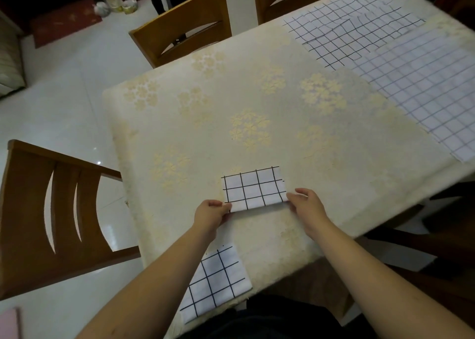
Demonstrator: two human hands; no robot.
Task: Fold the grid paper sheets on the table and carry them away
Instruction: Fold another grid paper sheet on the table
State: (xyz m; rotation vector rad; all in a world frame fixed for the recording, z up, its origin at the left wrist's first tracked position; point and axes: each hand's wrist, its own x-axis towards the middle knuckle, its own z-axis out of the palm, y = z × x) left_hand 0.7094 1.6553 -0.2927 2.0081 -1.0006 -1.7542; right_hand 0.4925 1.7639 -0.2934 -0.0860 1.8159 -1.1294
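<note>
**At the near edge of the tabletop: a sheet pinched at both corners, mid-fold**

At the near edge of the tabletop (257, 94), about 6 o'clock from its middle, lies the folded grid sheet (254, 188), a small rectangle several layers thick. The left hand (210, 214) pinches its near-left corner, fingers (216, 203) curled over the top and thumb underneath; the right hand (305, 202) clamps the near-right corner the same way. Holding both near corners at once keeps the layers lined up, and the near edge is raised slightly off the cloth, which suggests the sheet is either about to take one more fold away from the body or to be lifted clear.

At 7 o'clock from it, partly under the left forearm and overhanging the table's edge, rests a second folded sheet (218, 282), likely parked close to the body so the finished ones can be gathered together.

Well apart, at 1 to 2 o'clock, two open sheets remain: a crumpled grid sheet (354, 27) at the far end and a flat grid sheet (424, 91) overlapping it nearer the right edge. Judging by these, the task is roughly half done.

Wooden chairs stand around: one chair (56, 210) at 9 o'clock, another chair (185, 24) at 11 o'clock.
</note>
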